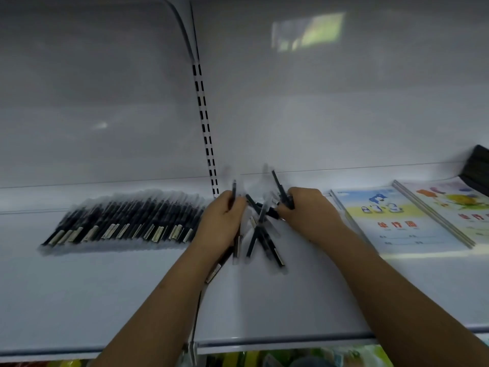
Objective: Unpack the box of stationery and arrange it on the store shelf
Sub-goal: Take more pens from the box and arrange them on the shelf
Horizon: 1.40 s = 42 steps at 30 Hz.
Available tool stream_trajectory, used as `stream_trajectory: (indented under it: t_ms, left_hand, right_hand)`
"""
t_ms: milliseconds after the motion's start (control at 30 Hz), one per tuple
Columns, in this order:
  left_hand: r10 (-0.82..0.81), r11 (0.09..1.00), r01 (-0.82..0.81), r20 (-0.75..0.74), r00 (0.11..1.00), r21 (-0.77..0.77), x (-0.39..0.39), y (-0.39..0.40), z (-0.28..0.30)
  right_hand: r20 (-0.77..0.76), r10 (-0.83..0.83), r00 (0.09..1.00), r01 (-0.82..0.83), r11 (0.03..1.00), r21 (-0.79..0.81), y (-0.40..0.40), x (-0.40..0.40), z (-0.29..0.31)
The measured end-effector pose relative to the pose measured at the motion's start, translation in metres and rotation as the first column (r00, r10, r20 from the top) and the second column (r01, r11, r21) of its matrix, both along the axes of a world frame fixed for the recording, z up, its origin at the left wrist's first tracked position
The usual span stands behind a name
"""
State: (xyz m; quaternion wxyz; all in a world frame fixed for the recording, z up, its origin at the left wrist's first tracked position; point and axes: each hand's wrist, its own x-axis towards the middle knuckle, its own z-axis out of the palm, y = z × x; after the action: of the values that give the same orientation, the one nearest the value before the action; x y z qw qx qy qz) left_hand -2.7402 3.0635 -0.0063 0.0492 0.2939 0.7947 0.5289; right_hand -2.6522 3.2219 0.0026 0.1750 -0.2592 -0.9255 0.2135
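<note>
A row of black pens in clear sleeves lies side by side on the left part of the white shelf. In the middle, a loose pile of the same pens lies crossed at odd angles. My left hand grips one pen that sticks up above its fingers. My right hand grips another pen, tilted up and to the left. Both hands sit at the top of the pile, about a hand's width apart. The picture is blurred by motion.
Two stacks of colourful exercise books lie on the shelf to the right. A dark object leans at the far right. A slotted upright runs down the back panel. Coloured packets show below the shelf edge.
</note>
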Motion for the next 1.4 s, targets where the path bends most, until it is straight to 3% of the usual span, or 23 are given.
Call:
stream_trajectory:
  t_ms: [100, 200, 300, 433, 600, 767, 833, 1100, 1233, 1333, 1400]
  left_hand:
    - [0.013, 0.986, -0.035, 0.137, 0.991, 0.160, 0.003, -0.001, 0.005]
    - [-0.126, 0.922, -0.002, 0.306, 0.944, 0.387, 0.009, -0.002, 0.012]
    - [-0.247, 0.834, 0.057, 0.280, 0.928, 0.548, 0.014, -0.005, 0.016]
    - [-0.275, 0.771, 0.124, 0.151, 0.950, 0.625, 0.011, -0.009, 0.015]
    - [-0.272, 0.860, 0.159, 0.174, 0.946, 0.484, 0.019, -0.006, 0.013]
    - [-0.216, 0.902, 0.138, 0.151, 0.965, 0.408, 0.023, -0.006, 0.009]
    - [-0.187, 0.906, 0.117, 0.137, 0.973, 0.406, 0.022, -0.006, 0.009]
    - [-0.293, 0.872, 0.129, 0.294, 0.910, 0.472, 0.022, -0.009, 0.013]
    - [-0.355, 0.866, 0.174, 0.333, 0.874, 0.468, 0.024, -0.010, 0.015]
    - [-0.354, 0.845, 0.135, 0.352, 0.866, 0.517, 0.022, -0.010, 0.016]
    - [-0.373, 0.792, 0.055, 0.410, 0.832, 0.608, 0.016, -0.013, 0.018]
  right_hand:
    - [-0.145, 0.032, 0.989, -0.044, 0.996, -0.082, 0.003, 0.003, 0.003]
    - [-0.303, 0.030, 0.952, -0.098, 0.973, -0.211, -0.002, 0.006, 0.008]
    - [-0.432, 0.028, 0.901, -0.244, 0.858, -0.452, -0.004, 0.007, 0.012]
    - [-0.612, 0.084, 0.787, -0.536, 0.584, -0.610, -0.004, 0.005, 0.010]
    - [-0.693, 0.097, 0.714, -0.663, 0.411, -0.625, -0.010, 0.005, 0.010]
    - [-0.558, 0.071, 0.827, -0.486, 0.590, -0.645, -0.008, 0.003, 0.006]
    - [-0.544, 0.112, 0.832, -0.493, 0.599, -0.631, -0.010, 0.007, 0.007]
    - [-0.418, 0.419, 0.806, -0.576, 0.392, -0.718, -0.025, 0.015, 0.011]
    - [-0.390, 0.487, 0.781, -0.592, 0.381, -0.710, -0.022, 0.016, 0.011]
    - [-0.326, 0.474, 0.818, -0.549, 0.473, -0.689, -0.020, 0.018, 0.014]
    - [-0.307, 0.374, 0.875, -0.481, 0.609, -0.631, -0.017, 0.017, 0.016]
